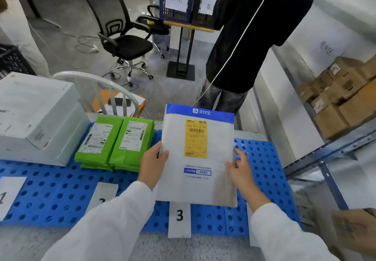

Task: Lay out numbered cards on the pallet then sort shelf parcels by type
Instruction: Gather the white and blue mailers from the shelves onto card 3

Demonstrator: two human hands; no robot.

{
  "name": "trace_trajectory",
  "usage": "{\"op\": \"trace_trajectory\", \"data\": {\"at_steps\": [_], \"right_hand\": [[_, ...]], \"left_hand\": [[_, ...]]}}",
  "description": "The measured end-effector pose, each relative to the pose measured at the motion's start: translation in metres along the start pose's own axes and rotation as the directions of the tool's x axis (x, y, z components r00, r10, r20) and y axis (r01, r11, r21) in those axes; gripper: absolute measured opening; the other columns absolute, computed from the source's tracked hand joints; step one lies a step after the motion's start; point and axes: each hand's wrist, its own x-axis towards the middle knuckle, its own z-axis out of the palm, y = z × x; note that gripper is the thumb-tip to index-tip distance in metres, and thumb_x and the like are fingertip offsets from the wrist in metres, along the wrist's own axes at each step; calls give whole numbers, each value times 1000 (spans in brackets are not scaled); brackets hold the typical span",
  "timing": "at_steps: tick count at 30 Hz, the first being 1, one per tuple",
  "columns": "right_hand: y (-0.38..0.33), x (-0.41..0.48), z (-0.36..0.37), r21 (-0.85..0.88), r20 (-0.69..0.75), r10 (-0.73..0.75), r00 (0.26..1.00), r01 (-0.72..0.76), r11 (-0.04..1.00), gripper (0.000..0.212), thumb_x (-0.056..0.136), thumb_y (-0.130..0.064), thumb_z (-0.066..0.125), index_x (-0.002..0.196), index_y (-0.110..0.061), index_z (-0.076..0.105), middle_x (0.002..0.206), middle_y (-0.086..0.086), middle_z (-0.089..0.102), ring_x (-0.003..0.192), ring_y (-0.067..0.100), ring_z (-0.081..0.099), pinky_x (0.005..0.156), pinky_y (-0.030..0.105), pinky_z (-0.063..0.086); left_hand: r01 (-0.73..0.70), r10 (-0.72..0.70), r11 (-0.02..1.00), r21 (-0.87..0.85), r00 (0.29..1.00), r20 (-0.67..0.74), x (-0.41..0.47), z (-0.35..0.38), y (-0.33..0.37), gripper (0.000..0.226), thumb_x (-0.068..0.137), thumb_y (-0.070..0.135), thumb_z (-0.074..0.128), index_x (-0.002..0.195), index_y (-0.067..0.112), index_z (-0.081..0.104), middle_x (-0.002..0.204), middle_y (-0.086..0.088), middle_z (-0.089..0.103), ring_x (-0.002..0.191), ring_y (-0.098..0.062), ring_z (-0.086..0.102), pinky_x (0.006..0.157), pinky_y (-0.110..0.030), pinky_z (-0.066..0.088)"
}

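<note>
The white mailer (pixel 195 159) gripped between the left hand (pixel 153 164) and the right hand (pixel 241 171) reads "支付宝" on its blue top band. Just below the hands, a number card (pixel 179 218) on the blue pallet (pixel 262 159) reads "3". Far left of the left hand, a second number card (pixel 8 195) reads "1". Well beyond the hands, a paper sign (pixel 176 0) on the blue crate (pixel 175 15) reads "济南".

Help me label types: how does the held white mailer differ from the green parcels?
The white mailer has a blue band and yellow label; the green parcels carry white labels. The left hand and right hand hold the mailer; the green parcels lie on the pallet. All are flat.
</note>
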Motion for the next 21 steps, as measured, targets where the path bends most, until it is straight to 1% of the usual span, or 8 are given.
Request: {"op": "trace_trajectory", "data": {"at_steps": [2,5,8,12,15,17,19,21], "right_hand": [[3,16,3,-30,13,43,999,-42,999,52,94,-16,54,139,-32,33,108,2,59,90,12,60,69,29,52],[8,39,10,-70,29,82,996,-80,994,56,92,-14,52,140,-33,30,119,6,58,95,19,61,82,40,54],[10,58,21,-68,84,109,990,-104,992,60,92,-10,53,142,-30,26,124,6,56,97,20,60,75,33,52],[21,78,33,-103,139,148,979,-134,986,74,85,-10,64,143,-31,22,133,6,51,108,23,57,87,39,52],[29,90,39,-109,138,163,977,-149,983,75,85,-8,64,143,-29,21,138,5,47,111,23,54,92,41,50],[33,96,44,-114,134,166,977,-151,982,74,87,-6,63,144,-27,20,138,3,46,108,21,53,90,37,49],[37,100,49,-130,137,167,976,-149,980,73,88,-5,61,145,-24,21,135,4,45,103,18,51,84,31,46],[41,106,54,-146,133,163,977,-144,979,73,87,-4,61,146,-22,22,137,5,45,102,17,50,82,29,45]], "left_hand": [[36,-36,999,9,999,26,12,7,-5,9,92,17,56,94,9,61,87,-9,68,84,-31,65,75,-44,56],[83,-85,996,31,995,52,28,17,-10,7,90,20,62,96,17,63,90,3,71,86,-19,68,77,-41,59],[119,-120,992,53,992,32,44,27,-18,17,88,18,64,105,18,61,97,5,70,91,-14,67,80,-38,57],[204,-202,971,122,979,-32,62,40,-28,19,88,13,65,106,11,59,102,-1,67,91,-18,63,75,-30,50],[207,-203,965,158,978,-39,72,48,-33,23,88,11,64,110,11,59,105,-2,66,93,-17,60,76,-28,47],[219,-214,959,181,976,-44,77,51,-38,23,89,12,64,111,10,58,106,-3,65,93,-16,59,76,-28,46],[238,-231,952,195,971,-57,80,52,-45,25,89,13,64,113,10,58,107,-3,65,93,-16,59,76,-27,46],[255,-245,944,208,967,-74,80,52,-51,26,90,12,63,115,9,57,108,-3,64,92,-16,57,73,-24,45]]}}
